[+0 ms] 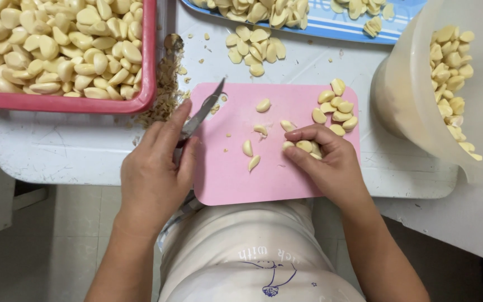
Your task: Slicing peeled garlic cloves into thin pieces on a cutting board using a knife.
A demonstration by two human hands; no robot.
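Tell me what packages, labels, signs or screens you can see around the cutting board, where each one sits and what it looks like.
No packages, signs or screens show.
Printed cloth: on the person's lap below the pink cutting board, pale fabric with a small blue drawing and lettering.
Striped tray: top edge, blue with pale stripes, holding peeled garlic.

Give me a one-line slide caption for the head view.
Left hand grips a knife while right hand gathers peeled garlic cloves on a pink cutting board.
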